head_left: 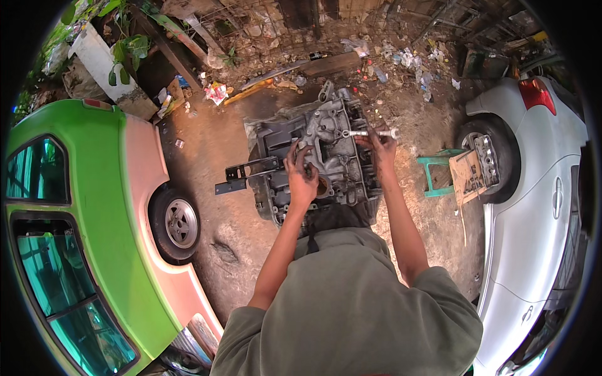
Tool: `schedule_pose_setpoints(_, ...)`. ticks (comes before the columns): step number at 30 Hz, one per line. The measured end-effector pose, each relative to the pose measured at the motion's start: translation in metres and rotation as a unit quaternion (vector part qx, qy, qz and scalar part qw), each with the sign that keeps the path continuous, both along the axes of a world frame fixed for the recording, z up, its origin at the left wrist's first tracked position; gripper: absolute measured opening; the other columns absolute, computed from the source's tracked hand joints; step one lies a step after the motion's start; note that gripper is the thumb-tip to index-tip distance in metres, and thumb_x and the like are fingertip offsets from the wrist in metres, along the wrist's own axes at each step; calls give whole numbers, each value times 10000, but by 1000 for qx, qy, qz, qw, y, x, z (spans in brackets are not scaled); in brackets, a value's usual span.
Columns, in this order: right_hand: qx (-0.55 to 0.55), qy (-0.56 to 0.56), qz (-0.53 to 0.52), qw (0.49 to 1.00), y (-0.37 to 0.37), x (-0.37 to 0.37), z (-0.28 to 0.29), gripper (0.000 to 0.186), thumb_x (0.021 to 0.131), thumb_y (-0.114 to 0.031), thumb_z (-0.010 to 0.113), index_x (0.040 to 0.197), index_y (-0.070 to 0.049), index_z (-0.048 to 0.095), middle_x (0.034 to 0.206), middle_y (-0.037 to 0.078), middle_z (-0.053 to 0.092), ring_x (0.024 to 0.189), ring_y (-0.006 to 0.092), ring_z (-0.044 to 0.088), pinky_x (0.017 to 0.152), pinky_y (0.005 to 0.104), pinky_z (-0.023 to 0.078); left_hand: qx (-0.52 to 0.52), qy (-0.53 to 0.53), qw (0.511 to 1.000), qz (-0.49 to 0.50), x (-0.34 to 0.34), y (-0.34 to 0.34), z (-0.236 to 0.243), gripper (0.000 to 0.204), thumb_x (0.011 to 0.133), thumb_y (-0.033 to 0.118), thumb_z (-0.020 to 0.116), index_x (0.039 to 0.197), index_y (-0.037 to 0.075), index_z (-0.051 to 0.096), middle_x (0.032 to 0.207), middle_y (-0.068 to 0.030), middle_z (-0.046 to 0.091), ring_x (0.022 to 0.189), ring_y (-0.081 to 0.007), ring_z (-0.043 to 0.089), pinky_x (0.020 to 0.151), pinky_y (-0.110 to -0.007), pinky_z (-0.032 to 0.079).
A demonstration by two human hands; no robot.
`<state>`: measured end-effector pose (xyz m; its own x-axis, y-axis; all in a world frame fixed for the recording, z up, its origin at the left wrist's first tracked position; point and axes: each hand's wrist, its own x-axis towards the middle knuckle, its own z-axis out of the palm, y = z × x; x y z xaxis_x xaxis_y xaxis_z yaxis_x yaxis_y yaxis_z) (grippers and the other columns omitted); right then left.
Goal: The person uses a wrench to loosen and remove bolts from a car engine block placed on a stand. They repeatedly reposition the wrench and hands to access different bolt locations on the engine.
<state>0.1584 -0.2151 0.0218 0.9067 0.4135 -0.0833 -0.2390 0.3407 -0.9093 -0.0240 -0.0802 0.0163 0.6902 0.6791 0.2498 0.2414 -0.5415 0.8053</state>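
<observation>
A greasy metal engine block sits in front of me, with cast housings, bolt holes and a round opening near its close edge. My right hand grips a silver combination wrench, held level over the block's right half. The wrench's ring end points left and its other end sticks out past my fingers. At the block's middle, my left hand has its fingers curved and apart against the castings. Nothing shows between them. Both hands are dark with grease. Jutting from the block's left side is a dark metal bracket.
A green and pink car stands on my left, a silver car on my right. Beside the silver car, a green stool bears cardboard and a metal engine part. Litter and a wooden plank lie beyond the block.
</observation>
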Motion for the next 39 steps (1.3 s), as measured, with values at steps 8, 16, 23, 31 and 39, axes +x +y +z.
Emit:
schedule_pose_setpoints(8,8,15,7,1000,-31,-63,-26,243,1050,-140,579,1189,58,558,1054,191,681,1024,350,728,914,399,605,-2,0,1000,-5,0,0,2,549,805,-106,550,1314,86,623,1525,-169,389,1330,-401,436,998,-446,480)
schedule_pose_setpoints(16,-28,-29,22,999,-43,-83,-39,229,1056,-99,563,1194,79,603,1123,209,692,1057,311,723,935,366,597,21,6,1000,-4,-1,1,-1,542,803,-92,564,1316,75,620,1534,-168,388,1337,-412,431,1034,-474,455)
schedule_pose_setpoints(23,-38,-35,16,999,-40,-87,-38,209,1049,-59,562,1189,85,620,1102,203,704,1052,287,726,924,352,596,1,4,1000,-4,-1,0,1,532,805,-83,560,1308,84,619,1527,-171,405,1325,-413,444,1050,-481,438)
schedule_pose_setpoints(31,-89,-65,-2,994,-36,-90,-35,197,1063,-87,545,1162,67,618,1035,186,711,962,248,732,839,341,605,14,4,1000,-2,0,0,2,539,796,-81,561,1305,84,618,1521,-173,406,1323,-417,450,1040,-482,448)
schedule_pose_setpoints(39,-368,-154,98,912,14,-3,-21,228,1012,-194,601,1077,23,619,699,233,670,782,342,740,705,459,544,-15,4,1000,-4,-1,0,6,505,830,-51,551,1308,99,620,1525,-176,394,1364,-410,414,1110,-478,394)
